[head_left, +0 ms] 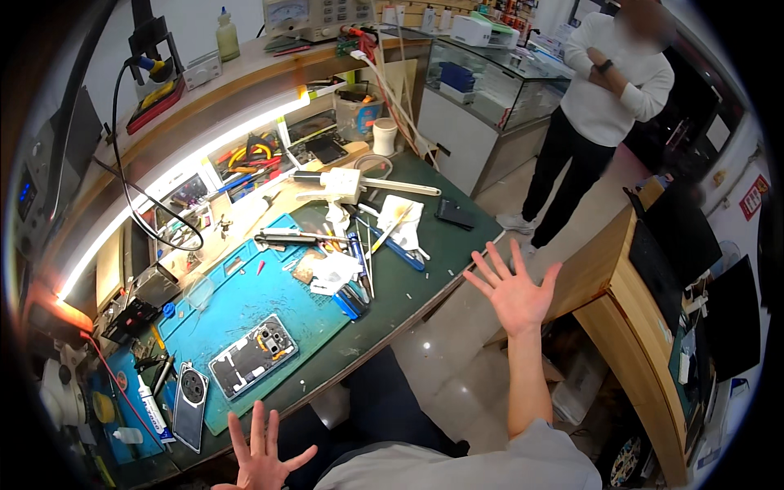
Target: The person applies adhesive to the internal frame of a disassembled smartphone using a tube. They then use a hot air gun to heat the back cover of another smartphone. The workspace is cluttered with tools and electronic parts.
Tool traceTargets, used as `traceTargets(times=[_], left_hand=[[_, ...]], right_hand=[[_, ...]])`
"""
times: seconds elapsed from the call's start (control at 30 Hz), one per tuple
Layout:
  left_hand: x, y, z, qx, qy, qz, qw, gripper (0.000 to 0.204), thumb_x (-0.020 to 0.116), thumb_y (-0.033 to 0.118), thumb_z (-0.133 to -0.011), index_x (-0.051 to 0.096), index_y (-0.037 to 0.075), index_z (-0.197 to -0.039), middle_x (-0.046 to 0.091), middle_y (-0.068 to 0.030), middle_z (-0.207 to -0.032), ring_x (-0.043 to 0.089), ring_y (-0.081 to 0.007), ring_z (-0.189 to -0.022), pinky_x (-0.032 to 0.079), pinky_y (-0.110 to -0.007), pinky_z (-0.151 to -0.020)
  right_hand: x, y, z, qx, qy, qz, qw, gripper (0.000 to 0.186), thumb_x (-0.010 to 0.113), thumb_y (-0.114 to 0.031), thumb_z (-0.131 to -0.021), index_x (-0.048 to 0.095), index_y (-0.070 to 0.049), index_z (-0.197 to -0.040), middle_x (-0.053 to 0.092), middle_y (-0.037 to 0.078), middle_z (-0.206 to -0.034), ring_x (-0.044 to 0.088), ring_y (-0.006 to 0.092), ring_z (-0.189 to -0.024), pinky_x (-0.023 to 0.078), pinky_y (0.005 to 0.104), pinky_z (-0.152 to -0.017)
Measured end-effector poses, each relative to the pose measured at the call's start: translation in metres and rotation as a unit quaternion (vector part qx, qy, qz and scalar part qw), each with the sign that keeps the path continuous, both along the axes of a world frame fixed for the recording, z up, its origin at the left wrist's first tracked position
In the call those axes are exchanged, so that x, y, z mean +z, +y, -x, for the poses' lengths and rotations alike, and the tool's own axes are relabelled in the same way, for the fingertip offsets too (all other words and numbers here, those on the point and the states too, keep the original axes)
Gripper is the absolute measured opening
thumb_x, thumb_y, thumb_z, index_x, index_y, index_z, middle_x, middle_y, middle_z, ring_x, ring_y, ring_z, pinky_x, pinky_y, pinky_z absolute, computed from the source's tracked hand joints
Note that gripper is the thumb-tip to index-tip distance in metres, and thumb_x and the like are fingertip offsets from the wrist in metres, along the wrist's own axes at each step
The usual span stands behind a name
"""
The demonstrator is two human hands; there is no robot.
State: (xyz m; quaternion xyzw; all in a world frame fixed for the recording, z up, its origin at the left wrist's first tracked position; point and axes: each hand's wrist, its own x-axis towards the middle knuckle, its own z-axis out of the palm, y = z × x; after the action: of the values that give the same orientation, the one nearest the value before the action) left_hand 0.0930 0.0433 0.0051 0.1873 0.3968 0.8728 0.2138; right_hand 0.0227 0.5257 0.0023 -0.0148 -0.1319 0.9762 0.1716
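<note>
Both of my hands are raised with spread fingers and hold nothing. My left hand (263, 454) is at the bottom, just off the bench's front edge, nearest to an opened phone (254, 356) with its inner parts bare. That phone lies on a blue work mat (331, 336). Left of it, a detached phone back cover (189, 408) with a round camera ring rests partly off the mat. My right hand (516, 296) is stretched out over the floor, beyond the bench's right edge, apart from any object. A dark flat phone-like thing (455, 214) lies at the bench corner near it.
Tweezers, screwdrivers and a blue-handled tool (398, 249) crowd the mat's far right. A white glue tube (153, 408) lies at left. A lit light bar (188, 167) runs under the shelf. Another person (612, 73) stands with folded arms by a glass display case (490, 82); a wooden desk (633, 318) stands right.
</note>
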Motion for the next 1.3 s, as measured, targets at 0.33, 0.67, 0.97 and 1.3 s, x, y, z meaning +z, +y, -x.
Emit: traceTargets(times=[0.33, 0.67, 0.97, 1.3], left_hand=[[-0.069, -0.047, 0.016, 0.008, -0.05, -0.238, 0.97, 0.082, 0.03, 0.078, -0.097, 0.051, 0.001, -0.117, 0.054, -0.0101, -0.07, 0.045, -0.0152, -0.048, 0.034, -0.033, -0.042], [-0.026, -0.029, 0.03, 0.06, -0.13, -0.188, 0.972, 0.063, 0.046, 0.075, -0.094, 0.057, 0.014, -0.081, 0.05, 0.0035, -0.06, 0.038, -0.0136, -0.05, 0.031, -0.032, -0.053], [-0.024, -0.021, 0.039, 0.061, -0.132, -0.18, 0.973, 0.067, 0.044, 0.077, -0.094, 0.06, 0.013, -0.078, 0.044, 0.004, -0.052, 0.033, -0.012, -0.041, 0.026, -0.029, -0.044], [-0.017, -0.025, 0.024, 0.017, -0.113, -0.264, 0.958, 0.062, 0.048, 0.072, -0.096, 0.056, 0.013, -0.081, 0.046, 0.0031, -0.053, 0.037, -0.009, -0.04, 0.032, -0.027, -0.042]], right_hand=[[-0.029, 0.033, 0.025, -0.054, 0.035, 0.044, 0.997, 0.049, 0.049, -0.038, -0.104, 0.037, -0.016, -0.062, 0.023, -0.005, -0.054, 0.018, 0.0099, -0.049, 0.016, 0.0273, -0.042], [-0.021, 0.07, -0.005, -0.162, 0.054, 0.134, 0.976, 0.05, 0.05, -0.021, -0.099, 0.025, -0.02, -0.056, 0.017, -0.006, -0.05, 0.013, 0.0097, -0.045, 0.011, 0.0268, -0.041], [-0.001, 0.058, -0.001, -0.044, 0.054, 0.127, 0.989, 0.041, 0.052, -0.028, -0.102, 0.042, -0.018, -0.063, 0.018, -0.007, -0.052, 0.015, 0.0085, -0.044, 0.013, 0.0255, -0.042], [0.003, 0.039, 0.036, 0.04, 0.093, 0.147, 0.984, 0.035, 0.056, -0.036, -0.1, 0.063, -0.007, -0.084, 0.015, -0.009, -0.052, 0.015, 0.0076, -0.043, 0.012, 0.0257, -0.041]])
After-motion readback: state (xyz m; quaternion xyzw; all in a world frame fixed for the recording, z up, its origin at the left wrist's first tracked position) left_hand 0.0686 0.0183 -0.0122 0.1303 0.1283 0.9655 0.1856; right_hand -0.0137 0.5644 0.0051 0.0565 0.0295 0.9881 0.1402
